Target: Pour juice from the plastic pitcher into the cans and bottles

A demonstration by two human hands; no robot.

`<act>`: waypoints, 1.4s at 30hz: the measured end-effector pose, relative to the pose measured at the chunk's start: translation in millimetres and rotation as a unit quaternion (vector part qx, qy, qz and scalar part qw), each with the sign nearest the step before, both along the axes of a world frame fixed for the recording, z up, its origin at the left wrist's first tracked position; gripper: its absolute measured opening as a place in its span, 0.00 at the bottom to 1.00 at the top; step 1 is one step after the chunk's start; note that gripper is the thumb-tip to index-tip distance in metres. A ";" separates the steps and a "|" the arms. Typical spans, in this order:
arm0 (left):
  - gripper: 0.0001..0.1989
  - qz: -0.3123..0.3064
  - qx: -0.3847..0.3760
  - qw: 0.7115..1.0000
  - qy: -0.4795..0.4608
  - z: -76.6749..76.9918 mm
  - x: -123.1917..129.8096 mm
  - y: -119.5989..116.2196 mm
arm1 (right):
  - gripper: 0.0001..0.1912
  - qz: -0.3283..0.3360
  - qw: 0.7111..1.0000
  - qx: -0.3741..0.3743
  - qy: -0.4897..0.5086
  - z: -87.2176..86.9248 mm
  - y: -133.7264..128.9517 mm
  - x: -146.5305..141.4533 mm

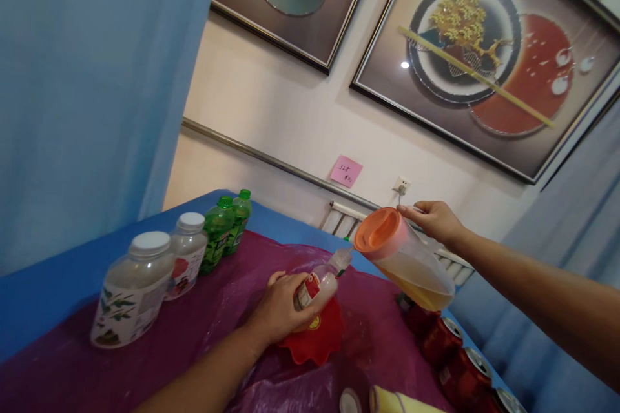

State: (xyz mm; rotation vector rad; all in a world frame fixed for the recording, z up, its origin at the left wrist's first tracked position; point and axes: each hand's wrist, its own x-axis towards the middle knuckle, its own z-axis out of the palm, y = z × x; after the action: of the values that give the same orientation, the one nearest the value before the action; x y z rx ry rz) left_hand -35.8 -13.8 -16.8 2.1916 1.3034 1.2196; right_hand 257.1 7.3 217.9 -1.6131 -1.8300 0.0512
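My left hand [285, 306] is wrapped round a clear bottle [310, 290] with a red and white label, tilted to the upper right above a red scalloped dish [317, 339]. My right hand [433, 222] grips the handle of a clear pitcher [416, 268] with an orange lid [380, 232]. The pitcher is tipped to the left, with yellowish liquid in its lower part. Its lid edge is close to the bottle's mouth; whether liquid flows between them is too small to tell.
Two white-capped jars [133, 290] and two green bottles [217, 232] stand at the left on purple plastic sheeting [213, 335]. Red cans [465, 377] line the right edge. A yellow cloth [402, 400] lies at the front. Behind are a wall and a metal rail [271, 158].
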 end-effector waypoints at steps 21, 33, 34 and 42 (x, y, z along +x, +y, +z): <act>0.15 0.001 0.018 1.000 -0.008 -3.8 0.5 0.3 | 0.34 -0.004 1.000 -0.009 0.011 2.1 -2.6 -1.4; 0.16 -0.006 0.005 1.000 -0.016 -0.9 -0.9 -1.2 | 0.35 0.000 1.000 0.004 0.012 0.8 -3.3 1.7; 0.16 -0.007 0.005 1.000 -0.013 -0.7 -0.9 -1.2 | 0.35 0.000 1.000 0.004 0.011 0.7 -3.2 2.0; 0.17 -0.001 0.008 1.000 -0.003 -4.2 -1.1 1.0 | 0.34 -0.006 1.000 -0.004 0.013 0.9 -2.9 2.4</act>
State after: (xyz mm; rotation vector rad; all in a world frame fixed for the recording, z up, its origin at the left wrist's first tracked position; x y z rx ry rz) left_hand -36.9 -12.8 -20.9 2.1988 1.2929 1.2389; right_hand 259.4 4.4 218.9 -1.6216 -1.8017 0.0746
